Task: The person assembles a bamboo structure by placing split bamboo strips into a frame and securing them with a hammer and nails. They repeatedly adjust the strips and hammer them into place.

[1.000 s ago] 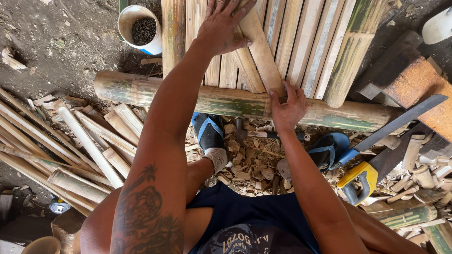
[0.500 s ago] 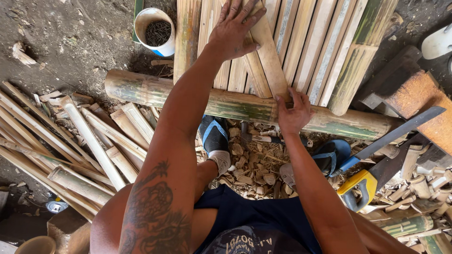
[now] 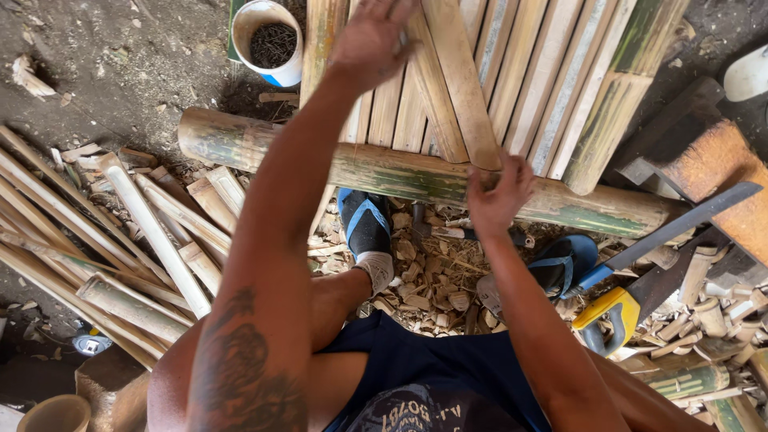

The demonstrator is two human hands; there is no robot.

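Note:
A loose bamboo slat (image 3: 456,80) lies slanted on top of a row of flat bamboo slats (image 3: 552,88). My left hand (image 3: 372,36) presses on its far end near the top of the view. My right hand (image 3: 498,196) grips its near end, just above a thick green bamboo pole (image 3: 264,148) that runs crosswise under the slats. Both of my feet wear blue sandals (image 3: 364,224) on a litter of wood chips (image 3: 432,276).
A white cup of dark nails (image 3: 268,36) stands at the back left. Split bamboo strips (image 3: 120,232) pile up on the left. A hand saw with a yellow handle (image 3: 632,292) and a long blade (image 3: 680,228) lie on the right, beside bamboo offcuts (image 3: 712,320).
The view has shifted so the slats sit lower and further right. My left hand has moved up along the slanted slat. My right hand has closed tighter on its near end.

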